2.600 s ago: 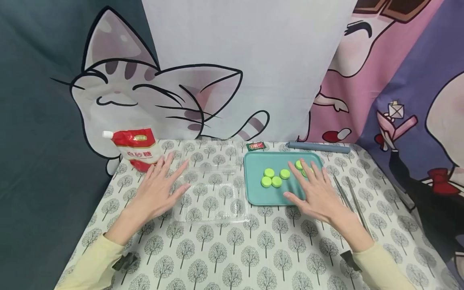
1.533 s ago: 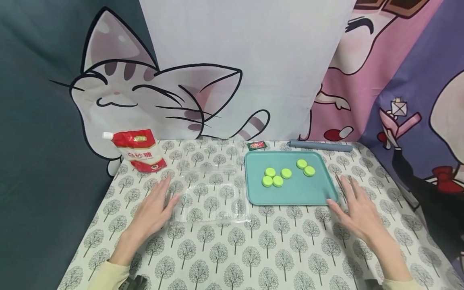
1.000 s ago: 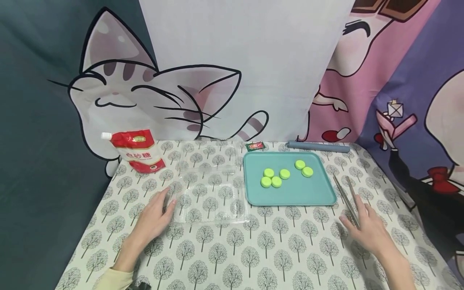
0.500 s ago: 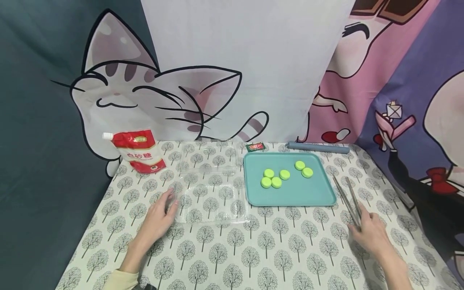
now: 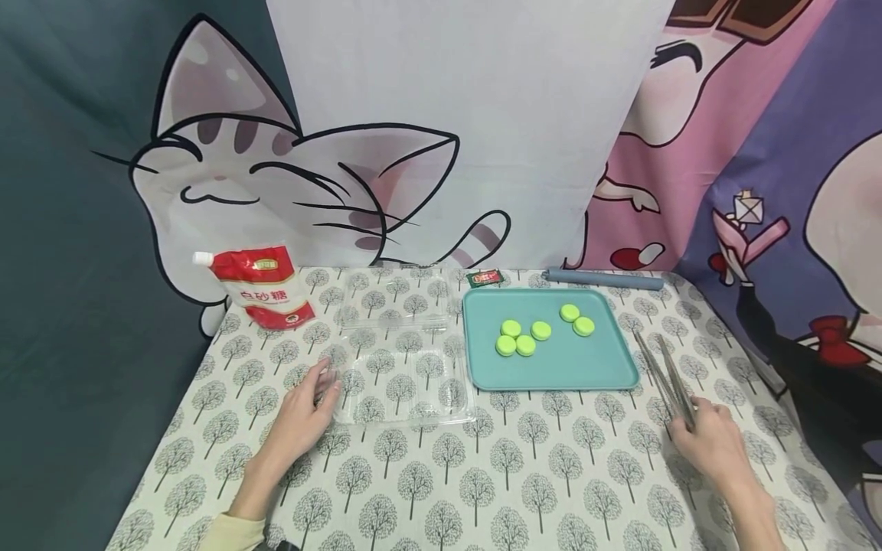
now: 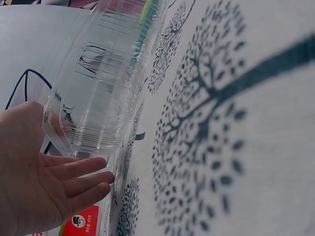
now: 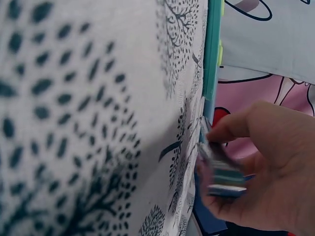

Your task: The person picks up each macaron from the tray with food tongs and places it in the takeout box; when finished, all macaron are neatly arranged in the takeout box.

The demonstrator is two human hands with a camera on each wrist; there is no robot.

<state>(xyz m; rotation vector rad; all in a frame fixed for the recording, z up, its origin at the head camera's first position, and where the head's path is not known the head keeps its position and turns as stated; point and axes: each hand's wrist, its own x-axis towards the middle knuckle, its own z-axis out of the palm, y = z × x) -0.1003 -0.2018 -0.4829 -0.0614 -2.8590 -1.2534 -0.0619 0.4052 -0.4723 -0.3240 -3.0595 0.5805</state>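
Observation:
My right hand (image 5: pixel 713 444) grips a pair of metal tongs (image 5: pixel 671 383) near their joined end, thumb on one side and fingers on the other. The tongs' two arms point away from me, spread apart, just right of the tray. In the right wrist view, the tongs' bent end (image 7: pixel 226 179) shows between thumb and fingers. My left hand (image 5: pixel 303 409) is at the left edge of a clear plastic box (image 5: pixel 403 421). In the left wrist view, its fingers (image 6: pixel 81 187) are extended loosely beside the box's corner, with the thumb partly behind the plastic.
A teal tray (image 5: pixel 572 375) holds several green macarons (image 5: pixel 540 330). The box's clear lid (image 5: pixel 396 295) lies behind it. A red-and-white sugar pouch (image 5: pixel 269 287) stands back left. A small green-red packet (image 5: pixel 485 278) and a grey-blue rod (image 5: pixel 602 280) lie along the back.
My right hand has moved from over the tray to the right and toward me, and taken hold of the tongs. My left hand has come down to the box's left edge.

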